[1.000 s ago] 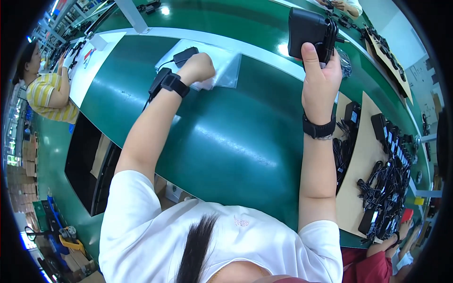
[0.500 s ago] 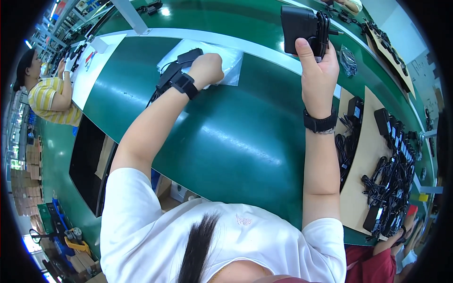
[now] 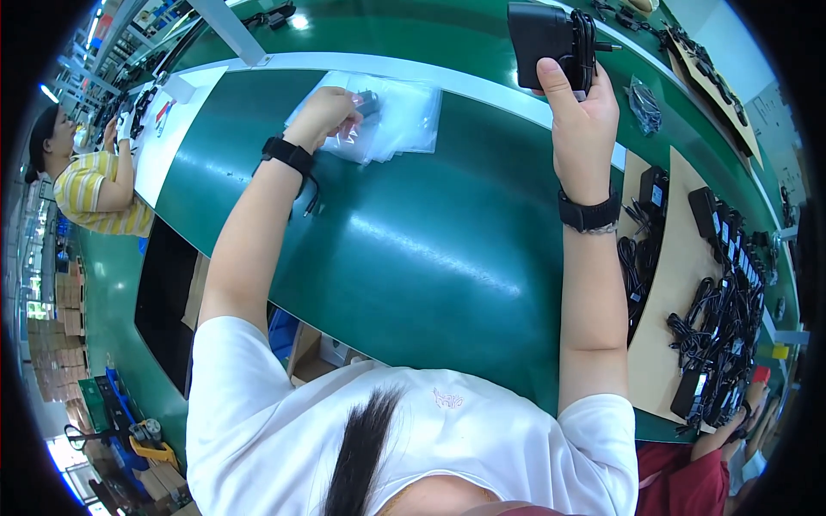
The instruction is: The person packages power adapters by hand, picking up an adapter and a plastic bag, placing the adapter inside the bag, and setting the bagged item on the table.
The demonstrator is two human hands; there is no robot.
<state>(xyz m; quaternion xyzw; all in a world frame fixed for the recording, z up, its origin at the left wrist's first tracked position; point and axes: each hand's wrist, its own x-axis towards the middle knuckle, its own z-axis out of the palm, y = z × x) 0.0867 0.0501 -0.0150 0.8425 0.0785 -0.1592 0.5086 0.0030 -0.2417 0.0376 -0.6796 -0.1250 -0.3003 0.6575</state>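
Observation:
Raised at the upper right, my right hand is closed round a black power adapter. Its bundled black cable is held against it, and a plug tip sticks out to the right. At the upper left, my left hand is closed over a second power adapter, whose dark end shows hazily through clear plastic. My palm hides most of this adapter. Its cable hangs out below my wrist onto the table. Clear plastic bags lie spread beside and under that hand.
The green table has a pale rail along its far side. To the right, cardboard sheets carry several black adapters with cables. A bagged item lies beyond the rail. A person in yellow stripes works at the far left.
My left hand has shifted left over the adapter that lay on the bags, and the adapter's end now shows through plastic. My right hand stays raised with its adapter.

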